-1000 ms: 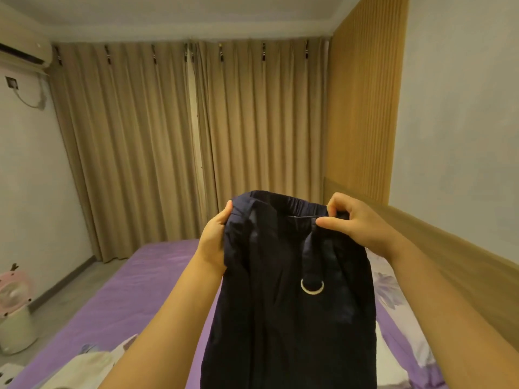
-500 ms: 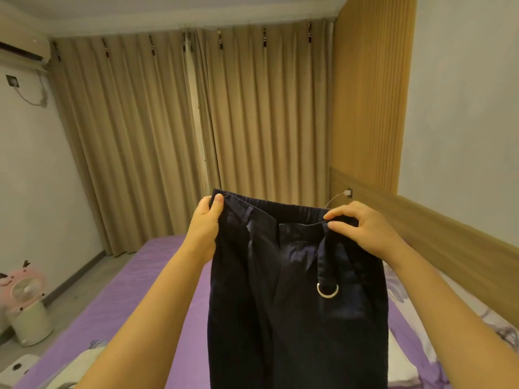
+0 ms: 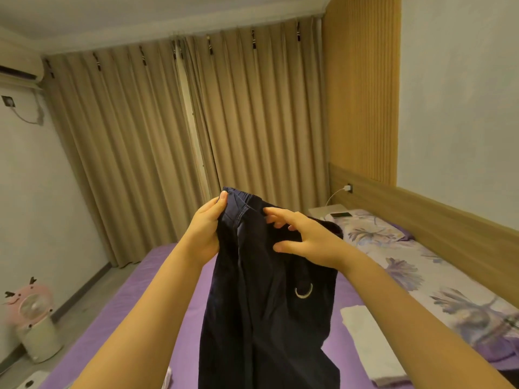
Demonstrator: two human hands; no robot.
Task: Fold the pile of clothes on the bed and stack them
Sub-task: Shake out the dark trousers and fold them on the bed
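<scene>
A pair of dark navy trousers [image 3: 261,304] hangs in the air over the purple bed [image 3: 126,310], with a metal ring [image 3: 304,292] on its front. My left hand [image 3: 205,234] grips the left end of the waistband. My right hand [image 3: 309,237] lies in front of the upper part of the trousers with fingers spread and straight, touching the cloth near the waistband. The right end of the waistband droops behind that hand. A folded white garment [image 3: 370,343] lies on the bed at the right.
A floral pillow and cover [image 3: 393,248] run along the wooden headboard at the right. A phone [image 3: 341,214] lies on a small nightstand by the curtains, with a charger cable above. A pink fan [image 3: 31,304] stands on the floor at the left.
My right hand has let go of the waistband's right end and opened, moving left across the trousers. The waistband's right side has dropped. The view has tilted down toward the bed.
</scene>
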